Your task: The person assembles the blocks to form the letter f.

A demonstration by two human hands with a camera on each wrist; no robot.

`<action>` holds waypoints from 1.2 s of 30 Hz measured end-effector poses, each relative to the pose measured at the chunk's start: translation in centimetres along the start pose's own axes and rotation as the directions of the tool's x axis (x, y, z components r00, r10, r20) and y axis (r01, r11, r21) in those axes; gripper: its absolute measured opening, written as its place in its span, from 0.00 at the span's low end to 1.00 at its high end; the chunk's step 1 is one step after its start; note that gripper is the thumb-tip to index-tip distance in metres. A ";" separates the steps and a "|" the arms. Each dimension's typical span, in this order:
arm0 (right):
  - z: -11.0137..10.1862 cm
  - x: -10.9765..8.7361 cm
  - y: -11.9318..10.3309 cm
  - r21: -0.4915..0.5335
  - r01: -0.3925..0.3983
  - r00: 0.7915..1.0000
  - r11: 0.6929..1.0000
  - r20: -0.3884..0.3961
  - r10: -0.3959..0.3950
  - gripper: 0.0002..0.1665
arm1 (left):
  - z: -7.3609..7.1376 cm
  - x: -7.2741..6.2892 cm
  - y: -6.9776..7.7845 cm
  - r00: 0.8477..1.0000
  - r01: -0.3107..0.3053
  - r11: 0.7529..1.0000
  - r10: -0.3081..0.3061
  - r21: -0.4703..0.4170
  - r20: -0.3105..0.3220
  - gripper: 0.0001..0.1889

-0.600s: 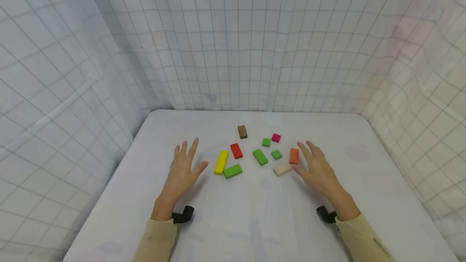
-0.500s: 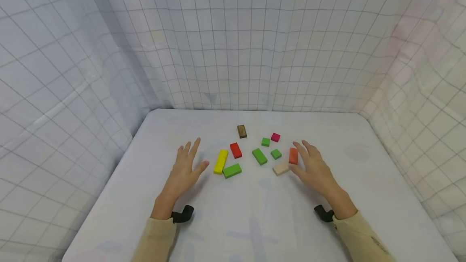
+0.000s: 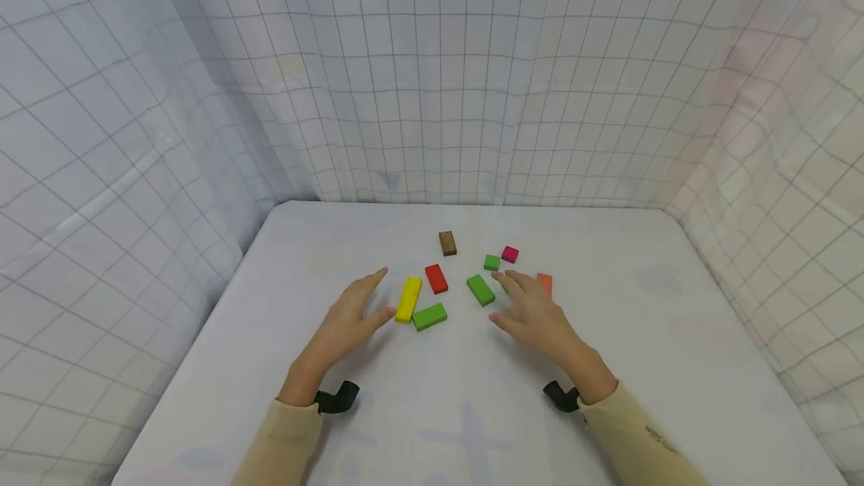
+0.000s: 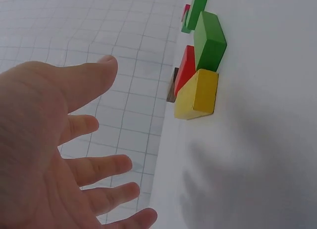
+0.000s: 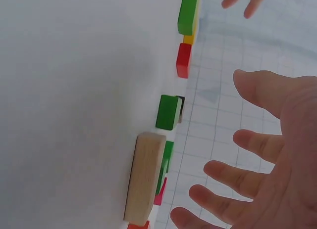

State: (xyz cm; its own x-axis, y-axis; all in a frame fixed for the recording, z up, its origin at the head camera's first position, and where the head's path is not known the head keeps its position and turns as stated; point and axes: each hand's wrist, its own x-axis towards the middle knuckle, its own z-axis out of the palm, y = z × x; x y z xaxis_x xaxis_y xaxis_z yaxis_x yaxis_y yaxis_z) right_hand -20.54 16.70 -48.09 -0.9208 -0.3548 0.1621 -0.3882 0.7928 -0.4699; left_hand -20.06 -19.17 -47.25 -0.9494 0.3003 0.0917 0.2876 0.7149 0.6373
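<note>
My left hand (image 3: 343, 327) hovers over the table beside the yellow block (image 3: 408, 300), its fingers extended and nothing in its grasp. A long green block (image 3: 430, 316) lies against the yellow one, with a red block (image 3: 436, 279) behind them. Held above the right-hand blocks, my right hand (image 3: 540, 322) is empty, fingers spread. Left of its fingertips lies another green block (image 3: 481, 290). The plain wood block (image 5: 143, 177) shows in the right wrist view; in the head view this hand hides it. An orange block (image 3: 545, 284) peeks out behind the knuckles, and a small green block is mostly covered.
Toward the back lie a brown block (image 3: 448, 243), a small green block (image 3: 492, 262) and a small crimson block (image 3: 510, 254). White gridded curtains (image 3: 432, 96) enclose the white table (image 3: 648, 366) at the back and both sides.
My right hand has moved left, from near the orange block to over the plain wood block and a small green one. The left hand has turned slightly, its fingers shifting right toward the yellow block.
</note>
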 end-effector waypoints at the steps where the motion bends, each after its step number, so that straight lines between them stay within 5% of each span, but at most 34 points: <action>1: 0.2 0.2 -0.3 -0.004 0.008 1.000 1.000 -0.002 -0.008 0.43 | 0.2 0.1 0.1 1.000 -0.006 1.000 0.006 -0.008 0.004 0.40; 6: 1.0 1.3 -2.1 0.024 0.038 0.999 0.999 0.018 -0.038 0.42 | 1.5 0.5 0.6 1.000 -0.021 1.000 0.021 -0.010 0.017 0.41; 13: 2.6 3.0 -4.0 0.072 0.070 0.993 0.995 0.086 -0.076 0.41 | 3.3 0.9 1.8 0.996 0.091 0.995 -0.090 -0.043 0.005 0.37; 23: 4.8 4.0 -4.9 0.112 0.127 0.981 0.986 0.134 -0.141 0.35 | 5.5 1.2 2.3 0.999 0.030 0.995 -0.033 -0.091 -0.032 0.25; 36: 6.1 4.6 -5.0 0.038 0.129 0.974 0.991 0.183 -0.134 0.30 | 6.6 1.4 2.2 0.989 0.082 0.996 -0.087 -0.045 -0.116 0.17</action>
State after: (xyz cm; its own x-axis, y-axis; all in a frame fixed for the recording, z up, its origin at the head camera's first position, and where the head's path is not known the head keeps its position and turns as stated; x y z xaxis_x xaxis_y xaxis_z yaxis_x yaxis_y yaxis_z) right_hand -22.65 8.10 -50.29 -0.8379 -0.5423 0.0616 -0.5018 0.7212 -0.4776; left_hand -19.87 -12.98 -50.76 -0.9790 0.1617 0.1241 0.2026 0.7080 0.6765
